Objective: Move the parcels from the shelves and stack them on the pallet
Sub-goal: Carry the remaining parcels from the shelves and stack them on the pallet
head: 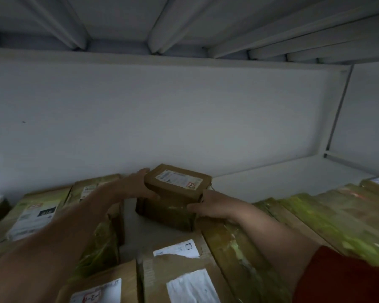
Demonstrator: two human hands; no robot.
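Shelf: white metal shelf (271, 182), with a plain back wall and the ribbed underside of the next level above.
Rows: brown cardboard parcels wrapped in yellowish tape (315, 215), packed along the shelf's left, right and front edges.
Task parcel: small brown cardboard parcel with a white label (177, 189), in the gap between the rows, near the shelf's back edge (resting or lifted: cannot tell).
Left hand (138, 184): gripping the parcel's left side, fingers curled round the far corner.
Right hand (214, 204): gripping the right side, thumb pressed along the near face, other fingers hidden.
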